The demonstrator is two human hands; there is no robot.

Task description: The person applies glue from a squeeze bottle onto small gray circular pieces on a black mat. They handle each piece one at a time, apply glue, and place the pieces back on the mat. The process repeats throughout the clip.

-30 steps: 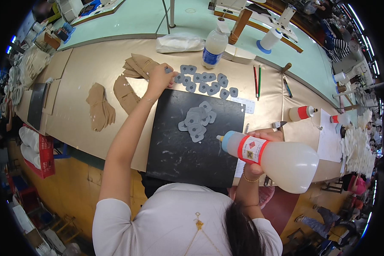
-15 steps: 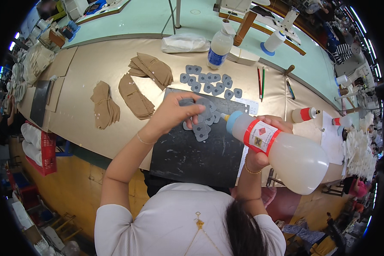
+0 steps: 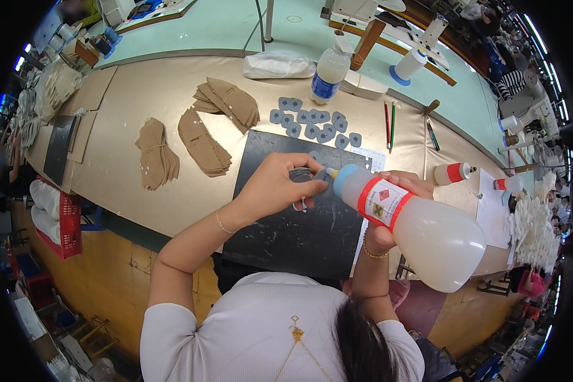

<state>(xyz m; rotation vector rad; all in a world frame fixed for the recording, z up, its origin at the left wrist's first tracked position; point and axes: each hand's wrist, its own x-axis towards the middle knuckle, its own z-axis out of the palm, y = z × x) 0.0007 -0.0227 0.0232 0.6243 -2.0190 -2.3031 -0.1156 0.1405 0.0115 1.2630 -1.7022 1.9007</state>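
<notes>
Left hand (image 3: 277, 184) closed in a pinch on a small grey cut piece (image 3: 301, 176), held over the black mat (image 3: 280, 235); most of the piece is hidden under the fingers. Right hand (image 3: 395, 210) gripping a large translucent glue bottle (image 3: 420, 223), tilted, blue nozzle tip touching or just beside the piece; contact point hard to make out. The bottle covers most of the right hand and the mat's right edge. More grey pieces (image 3: 312, 121) lie on the tan table (image 3: 121, 191) beyond the mat; brown stacks (image 3: 200, 140) lie to its left.
</notes>
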